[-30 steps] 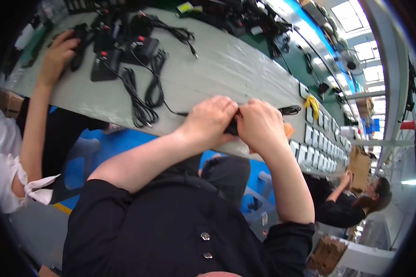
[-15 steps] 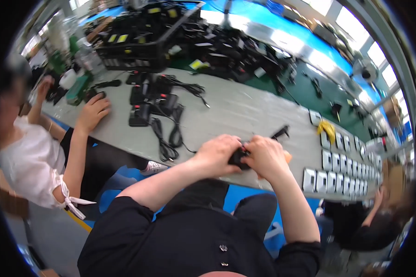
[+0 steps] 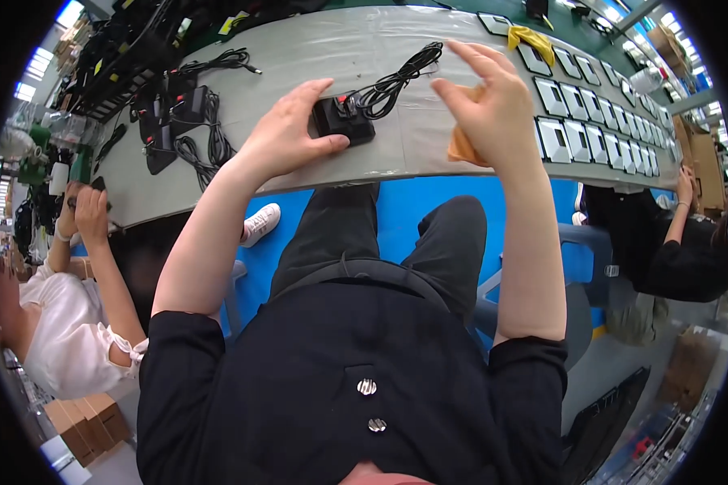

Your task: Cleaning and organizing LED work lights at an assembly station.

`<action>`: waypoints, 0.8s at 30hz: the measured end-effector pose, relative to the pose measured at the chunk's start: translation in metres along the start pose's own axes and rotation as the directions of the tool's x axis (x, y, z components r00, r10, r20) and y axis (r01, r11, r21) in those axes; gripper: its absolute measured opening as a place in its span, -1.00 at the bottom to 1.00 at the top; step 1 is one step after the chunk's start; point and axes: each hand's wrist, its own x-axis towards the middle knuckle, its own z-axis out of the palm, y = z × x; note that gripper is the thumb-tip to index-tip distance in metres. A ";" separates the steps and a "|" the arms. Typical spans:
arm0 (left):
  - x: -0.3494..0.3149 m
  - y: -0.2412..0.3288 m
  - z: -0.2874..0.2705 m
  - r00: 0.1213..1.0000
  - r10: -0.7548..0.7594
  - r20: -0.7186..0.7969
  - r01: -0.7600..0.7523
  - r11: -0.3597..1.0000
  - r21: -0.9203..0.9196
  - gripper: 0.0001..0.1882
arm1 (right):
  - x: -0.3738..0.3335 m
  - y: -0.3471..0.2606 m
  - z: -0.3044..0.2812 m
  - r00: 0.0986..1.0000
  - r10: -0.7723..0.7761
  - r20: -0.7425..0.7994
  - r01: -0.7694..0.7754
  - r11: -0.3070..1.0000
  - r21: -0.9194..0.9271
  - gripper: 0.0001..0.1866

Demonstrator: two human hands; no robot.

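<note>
A black box-shaped device (image 3: pixel 344 120) with a red spot lies on the table in front of me. Its black cable (image 3: pixel 398 81) is bundled in loops and stretches away to the upper right. My left hand (image 3: pixel 294 129) is spread along the device's left side, thumb against its near edge and fingers apart. On the right, my right hand (image 3: pixel 493 105) is raised near the far end of the cable bundle, thumb and forefinger apart with nothing between them. An orange cloth (image 3: pixel 463 147) shows beside and partly behind that hand.
More black devices with cables (image 3: pixel 170 121) lie at the left. Several rows of white-and-black square pieces (image 3: pixel 574 101) and a yellow cloth (image 3: pixel 532 39) occupy the right side. A co-worker's hands (image 3: pixel 89 208) are at the far left; another person's hand (image 3: pixel 685 186) is at the right.
My view has tilted downward. My hands, earlier together around a black item near the table edge, have moved apart. The device now rests on the table with its cable bundle beside it.
</note>
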 end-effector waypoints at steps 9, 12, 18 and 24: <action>0.002 0.011 0.000 0.990 -0.109 0.094 0.101 0.991 0.083 -0.28 | -0.034 0.024 0.038 0.944 0.241 0.225 -0.273 0.954 0.124 -0.37; 0.001 0.010 0.001 0.994 -0.087 0.069 0.084 0.995 0.044 -0.30 | -0.020 0.022 0.046 0.856 0.306 0.416 -0.410 0.893 0.186 -0.33; -0.002 -0.012 0.017 0.996 0.067 -0.060 -0.069 0.997 -0.040 -0.26 | -0.001 0.022 0.088 0.873 -0.040 0.485 -0.192 0.888 0.418 -0.29; -0.002 -0.019 0.016 0.980 0.161 -0.119 -0.154 0.985 0.073 -0.25 | 0.014 0.015 0.083 0.741 -0.113 0.662 -0.198 0.906 0.375 -0.33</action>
